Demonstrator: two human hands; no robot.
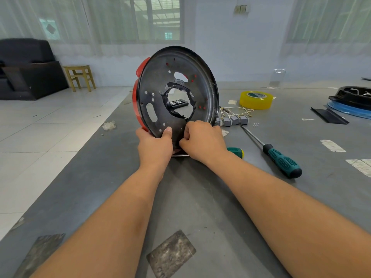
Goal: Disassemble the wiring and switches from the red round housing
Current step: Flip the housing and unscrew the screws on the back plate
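Grey surface (261,197), bearing all task items. Red round housing (176,93), standing on edge near the surface's left border, its lower rim touching the surface: a black disc face turned toward the viewer, with a red shell showing along its left rim. The disc plane is roughly upright, tilted slightly; its axis runs toward the camera. A ragged central opening edged with black tape pierces the face; oblong slots and small round holes surround it, some showing red behind.

Left hand (155,145), gripping the housing's lower-left rim, thumb pressed on the black face, fingers curled behind. Right hand (202,141), fingers curled and pinching at the lower rim beside the left thumb; what it pinches cannot be told.

Yellow tape roll (256,99), lying flat to the right, behind the housing. Screwdriver (281,159) with a green-black handle, lying diagonally on the right, tip toward the switches. Second screwdriver (236,152), mostly hidden under the right wrist. Grey switches (233,120) with pale wiring (234,112), in a row just right of the housing. Small screws (256,124), beside the switches.
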